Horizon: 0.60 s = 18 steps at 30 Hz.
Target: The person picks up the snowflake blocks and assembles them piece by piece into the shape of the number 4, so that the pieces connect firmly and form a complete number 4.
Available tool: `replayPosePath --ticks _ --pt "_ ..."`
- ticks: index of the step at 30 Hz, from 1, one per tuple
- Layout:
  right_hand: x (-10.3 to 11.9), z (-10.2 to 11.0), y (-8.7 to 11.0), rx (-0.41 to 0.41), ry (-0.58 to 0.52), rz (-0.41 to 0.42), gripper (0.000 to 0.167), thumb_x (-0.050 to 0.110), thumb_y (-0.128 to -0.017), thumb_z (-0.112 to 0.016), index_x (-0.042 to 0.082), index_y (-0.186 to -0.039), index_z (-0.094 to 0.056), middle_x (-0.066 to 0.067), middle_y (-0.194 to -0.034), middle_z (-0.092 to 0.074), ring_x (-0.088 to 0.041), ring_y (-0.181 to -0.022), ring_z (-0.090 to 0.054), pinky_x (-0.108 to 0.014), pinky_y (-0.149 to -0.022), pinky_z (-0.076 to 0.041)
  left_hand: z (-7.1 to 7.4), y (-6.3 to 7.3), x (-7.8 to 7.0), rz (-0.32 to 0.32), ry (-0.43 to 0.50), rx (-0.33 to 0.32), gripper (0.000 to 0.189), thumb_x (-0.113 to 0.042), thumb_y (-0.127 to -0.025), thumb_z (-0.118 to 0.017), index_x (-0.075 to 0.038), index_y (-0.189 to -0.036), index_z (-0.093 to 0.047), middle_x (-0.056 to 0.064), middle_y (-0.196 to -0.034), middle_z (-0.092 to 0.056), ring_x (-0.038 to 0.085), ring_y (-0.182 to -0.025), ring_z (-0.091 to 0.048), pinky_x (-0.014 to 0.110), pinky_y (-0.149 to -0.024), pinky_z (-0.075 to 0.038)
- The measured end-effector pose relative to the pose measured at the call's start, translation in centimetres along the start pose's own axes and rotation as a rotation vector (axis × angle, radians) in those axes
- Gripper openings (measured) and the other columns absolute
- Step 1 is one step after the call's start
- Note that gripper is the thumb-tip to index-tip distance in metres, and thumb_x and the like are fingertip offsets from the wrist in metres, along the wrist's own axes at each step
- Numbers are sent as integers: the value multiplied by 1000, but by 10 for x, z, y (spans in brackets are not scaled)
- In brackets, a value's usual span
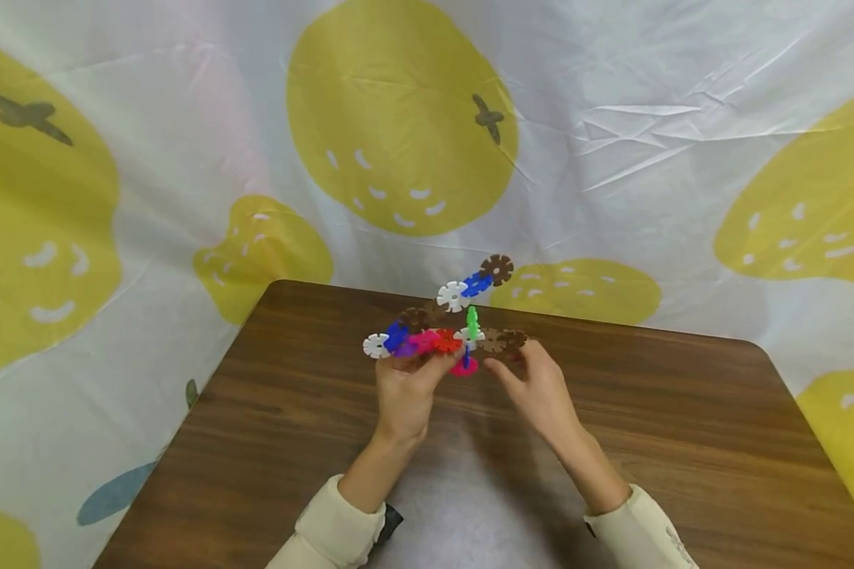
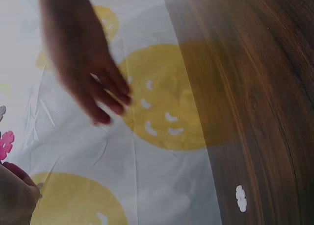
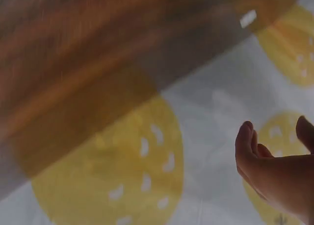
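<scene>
Several notched plastic snowflake discs are joined into a branching model, with a red disc (image 1: 446, 341), a green disc (image 1: 473, 322) and a white disc (image 1: 452, 296) among them. My left hand (image 1: 404, 399) holds the model from below, thumb near the red disc; its fingers are partly hidden behind the discs. At the model's right side, by the brown discs (image 1: 493, 341), is my right hand (image 1: 545, 391). The right wrist view shows this right hand (image 3: 277, 173) with thumb and fingers apart and nothing between them. In the left wrist view a pink disc (image 2: 6, 144) shows at the left edge.
A dark wooden table (image 1: 648, 419) lies under both hands. Behind it hangs a pale cloth (image 1: 612, 182) printed with yellow fruit. One white piece (image 2: 241, 198) shows against the tabletop in the left wrist view. A dark object (image 1: 387, 524) sits beside the left cuff.
</scene>
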State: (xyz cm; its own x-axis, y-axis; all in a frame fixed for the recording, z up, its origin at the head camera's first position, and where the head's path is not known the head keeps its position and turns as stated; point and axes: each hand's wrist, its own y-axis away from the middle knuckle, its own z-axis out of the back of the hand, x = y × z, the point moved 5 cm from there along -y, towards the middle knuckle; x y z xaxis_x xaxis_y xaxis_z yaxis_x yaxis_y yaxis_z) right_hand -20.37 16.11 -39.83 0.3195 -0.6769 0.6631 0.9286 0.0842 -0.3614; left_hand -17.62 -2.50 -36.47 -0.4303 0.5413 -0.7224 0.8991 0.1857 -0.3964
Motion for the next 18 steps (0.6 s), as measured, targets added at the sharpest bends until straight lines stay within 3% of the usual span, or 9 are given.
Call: replayPosePath --ticks 7,13,18 --pt "-12 -57 0 168 61 -1 55 26 -91 -80 6 -138 -60 -21 -128 -66 -39 -124 -60 -55 -104 -51 1 2 2 43 -18 -16 44 17 -79 -73 -23 -94 -78 -9 -90 -77 8 -90 -72 26 -82 -62" --pt "-13 -84 -5 208 -3 92 55 16 -86 -84 5 -135 -63 -18 -130 -67 -36 -127 -59 -51 -110 -48 -3 3 1 46 -5 -1 45 18 -78 -72 -25 -91 -78 -9 -89 -76 7 -87 -71 25 -78 -62" --pt "-7 -96 -9 198 -65 184 56 8 -85 -82 0 -137 -60 -20 -133 -67 -36 -129 -61 -49 -113 -47 -5 3 1 27 -1 8 48 20 -77 -71 -25 -91 -78 -9 -90 -76 8 -88 -71 24 -83 -60"
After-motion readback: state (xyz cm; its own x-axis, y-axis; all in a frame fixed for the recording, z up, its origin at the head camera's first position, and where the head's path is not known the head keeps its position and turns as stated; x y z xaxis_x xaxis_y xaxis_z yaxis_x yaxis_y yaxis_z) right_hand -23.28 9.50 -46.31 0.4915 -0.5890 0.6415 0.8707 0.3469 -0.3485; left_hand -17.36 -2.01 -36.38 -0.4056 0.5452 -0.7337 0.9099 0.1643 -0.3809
